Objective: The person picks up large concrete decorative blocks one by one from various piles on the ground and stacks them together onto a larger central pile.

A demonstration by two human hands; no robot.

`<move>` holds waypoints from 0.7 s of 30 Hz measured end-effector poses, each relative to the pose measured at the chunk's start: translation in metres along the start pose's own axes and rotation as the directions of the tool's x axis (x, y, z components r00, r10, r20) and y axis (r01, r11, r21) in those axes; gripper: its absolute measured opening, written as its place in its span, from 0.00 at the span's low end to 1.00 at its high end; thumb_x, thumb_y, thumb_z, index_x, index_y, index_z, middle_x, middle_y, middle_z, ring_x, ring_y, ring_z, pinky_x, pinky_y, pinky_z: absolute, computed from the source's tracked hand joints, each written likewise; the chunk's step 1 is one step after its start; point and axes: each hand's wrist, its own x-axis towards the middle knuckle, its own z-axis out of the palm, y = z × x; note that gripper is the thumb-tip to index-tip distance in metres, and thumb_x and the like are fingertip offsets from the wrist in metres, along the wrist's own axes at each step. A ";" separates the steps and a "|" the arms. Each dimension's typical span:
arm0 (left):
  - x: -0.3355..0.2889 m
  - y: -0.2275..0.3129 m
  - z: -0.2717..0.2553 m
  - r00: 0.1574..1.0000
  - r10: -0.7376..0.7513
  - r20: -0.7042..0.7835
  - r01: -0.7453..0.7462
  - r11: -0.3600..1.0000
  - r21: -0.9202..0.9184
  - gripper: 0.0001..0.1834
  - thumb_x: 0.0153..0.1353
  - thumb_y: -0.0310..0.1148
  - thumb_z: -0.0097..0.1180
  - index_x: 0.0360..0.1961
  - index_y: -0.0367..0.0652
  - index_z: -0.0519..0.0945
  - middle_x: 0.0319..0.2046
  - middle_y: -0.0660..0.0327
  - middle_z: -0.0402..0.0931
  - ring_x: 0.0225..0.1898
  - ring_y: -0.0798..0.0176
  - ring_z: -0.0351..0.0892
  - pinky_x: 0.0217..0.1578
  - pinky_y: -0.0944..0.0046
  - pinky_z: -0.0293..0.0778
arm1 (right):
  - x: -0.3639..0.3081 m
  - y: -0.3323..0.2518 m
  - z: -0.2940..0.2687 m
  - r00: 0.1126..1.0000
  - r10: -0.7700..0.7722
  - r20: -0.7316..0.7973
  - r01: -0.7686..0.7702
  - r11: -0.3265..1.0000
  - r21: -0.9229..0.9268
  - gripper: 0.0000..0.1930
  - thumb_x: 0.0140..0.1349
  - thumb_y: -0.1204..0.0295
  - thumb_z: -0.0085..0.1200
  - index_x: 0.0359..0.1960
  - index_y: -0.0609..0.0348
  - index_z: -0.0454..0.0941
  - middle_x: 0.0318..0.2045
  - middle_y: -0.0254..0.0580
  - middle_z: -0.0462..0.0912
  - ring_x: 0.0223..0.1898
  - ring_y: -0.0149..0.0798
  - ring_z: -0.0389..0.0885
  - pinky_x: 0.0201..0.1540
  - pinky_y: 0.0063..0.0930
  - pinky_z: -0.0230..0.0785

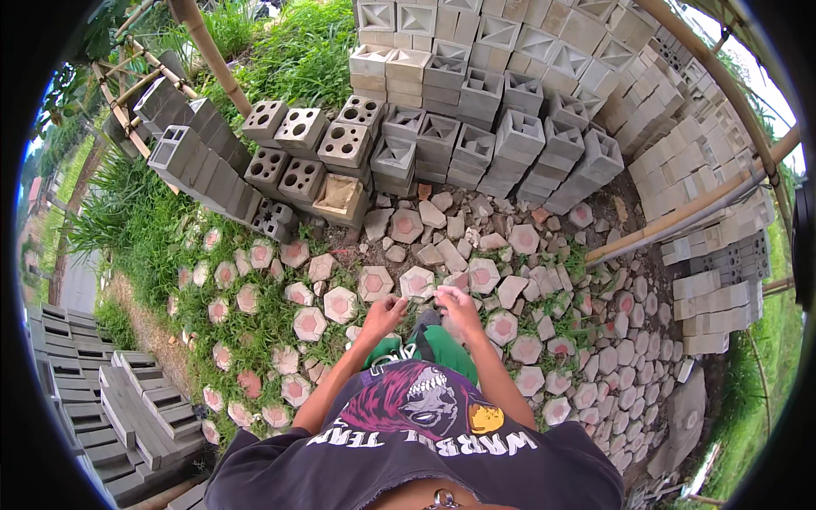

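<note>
While both forearms reach forward over the shirt point(408, 463), the left hand point(385, 315) and right hand point(459, 308) hang in front of the body, level with each other and a small gap apart. The left fingers are curled in, with thumb and forefinger drawn close together; the right fingers are bent toward the left hand in much the same way. Whether either hand pinches something thin cannot be told at this size.

Nearest to them is a pale hexagonal paver point(417, 283) with a pinkish centre, which lies on the ground just beyond the gap between the hands. Below the hands are the green shorts point(450, 350). More pavers point(340, 304) of the same kind lie all around, spaced out in grass on the left and packed closer on the right.

Farther off, broken rubble point(450, 255) lies before a row of grey vent blocks point(519, 134). Left of these, round-holed blocks point(344, 143) are stacked two high. A bamboo pole point(211, 53) leans behind them, and tall block stacks point(697, 174) line the right side. Slotted blocks point(144, 425) lie at lower left, near a strip of road point(81, 280).
</note>
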 end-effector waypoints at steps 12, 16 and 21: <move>0.113 0.084 0.027 0.993 -0.088 -0.072 0.078 0.989 -0.125 0.18 0.66 0.44 0.50 0.39 0.36 0.77 0.28 0.62 0.77 0.26 0.73 0.72 0.29 0.72 0.68 | 0.125 -0.069 -0.100 0.997 0.062 -0.040 -0.059 0.995 0.077 0.22 0.62 0.60 0.54 0.53 0.61 0.73 0.47 0.39 0.80 0.46 0.31 0.77 0.48 0.29 0.68; 0.176 0.089 0.037 0.966 -0.258 -0.018 0.253 0.958 -0.138 0.18 0.66 0.44 0.50 0.38 0.36 0.76 0.29 0.62 0.76 0.27 0.73 0.71 0.30 0.71 0.68 | 0.165 -0.046 -0.116 0.969 0.235 -0.077 -0.227 0.968 0.108 0.23 0.63 0.60 0.53 0.55 0.62 0.71 0.49 0.42 0.79 0.48 0.33 0.77 0.50 0.30 0.68; 0.282 0.096 0.042 0.937 -0.334 0.102 0.346 0.927 -0.142 0.19 0.66 0.44 0.50 0.38 0.36 0.76 0.29 0.63 0.76 0.28 0.73 0.71 0.30 0.71 0.68 | 0.217 -0.036 -0.139 0.879 0.451 -0.153 -0.431 0.890 0.145 0.23 0.63 0.61 0.52 0.55 0.62 0.70 0.51 0.44 0.78 0.49 0.35 0.77 0.50 0.30 0.68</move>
